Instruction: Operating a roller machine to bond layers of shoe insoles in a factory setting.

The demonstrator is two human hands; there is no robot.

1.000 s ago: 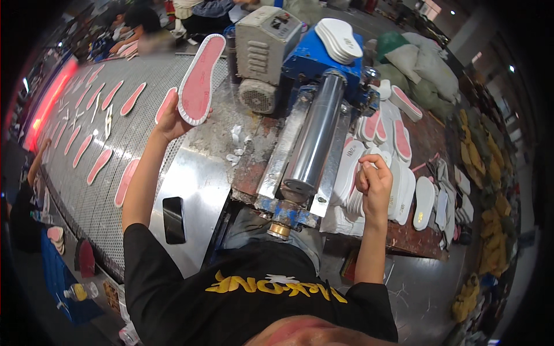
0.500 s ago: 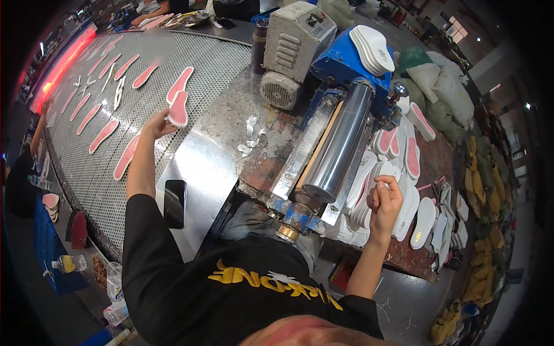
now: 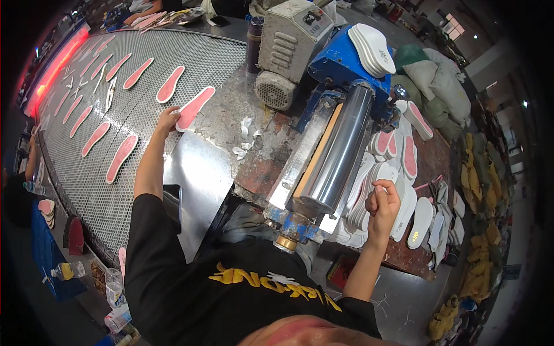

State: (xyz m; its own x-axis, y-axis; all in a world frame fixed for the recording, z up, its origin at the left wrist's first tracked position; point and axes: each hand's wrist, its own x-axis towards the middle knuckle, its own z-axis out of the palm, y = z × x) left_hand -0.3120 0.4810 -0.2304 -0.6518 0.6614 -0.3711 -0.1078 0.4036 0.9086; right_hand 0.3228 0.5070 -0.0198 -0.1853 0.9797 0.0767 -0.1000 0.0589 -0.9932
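The left hand (image 3: 169,118) is nearly closed, fingers pinching the lower left side of a pink-faced insole (image 3: 195,108) with a white rim. The insole is at the right edge of the perforated belt (image 3: 208,63), slanting up and away from the hand, its wider end beyond that edge. How firmly the fingers press cannot be told.

The right hand (image 3: 382,205) is loosely curled, knuckles up, in front of a stack of white insoles (image 3: 359,205) near the left edge of the brown worktop (image 3: 398,256). Whether it touches the stack or has anything inside the curl cannot be told.

Between the hands stands a machine with a shiny metal roller (image 3: 340,150); a pile of white insoles (image 3: 372,49) sits on its blue housing (image 3: 329,63). To the left are a grey motor (image 3: 294,37) and some white scraps (image 3: 245,130). Other pink insoles (image 3: 122,158) lie in slanting rows on the belt, from its right edge toward its far left corner. A bare metal plate (image 3: 199,167) adjoins the belt's near right edge.
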